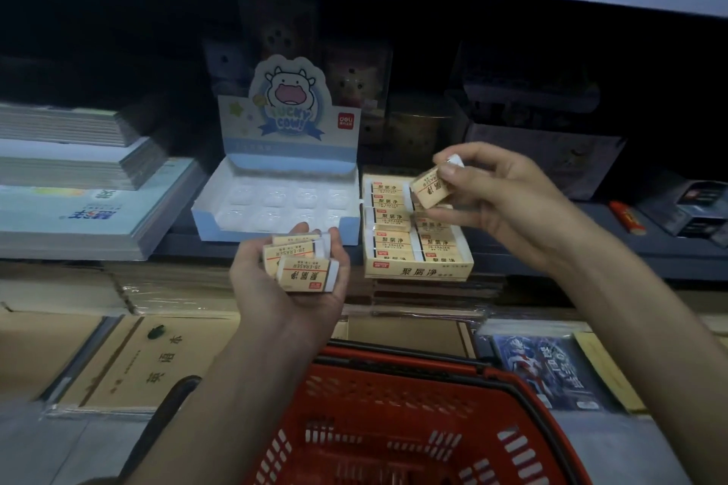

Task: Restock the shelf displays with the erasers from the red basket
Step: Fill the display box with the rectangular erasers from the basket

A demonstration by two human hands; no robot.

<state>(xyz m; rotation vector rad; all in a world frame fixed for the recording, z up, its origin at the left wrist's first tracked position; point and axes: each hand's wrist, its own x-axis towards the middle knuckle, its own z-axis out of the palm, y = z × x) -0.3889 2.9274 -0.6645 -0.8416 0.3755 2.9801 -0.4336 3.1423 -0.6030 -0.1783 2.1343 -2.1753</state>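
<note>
The blue-and-white display box (289,154) at the centre of the frame carries "LUCKY COW!" on a ribbon under a cartoon cow on its raised header. A red "deli" logo (346,119) sits at the header's right end. Just right of it, the cream display box (419,271) shows "聚屑净" on its front wall. The packed erasers (390,219) inside it read "聚屑净" and "2B-ERASER".

The loose erasers (305,272) in the left hand (256,287) bear the same two lines, upside down to the camera. The single eraser (429,187) pinched by the right hand (496,193) shows "聚屑净", turned sideways.

At lower left, a brown exercise-book pack (157,362) reads "英语本". Print on the blue booklets (90,213) at left is too blurred to read.
</note>
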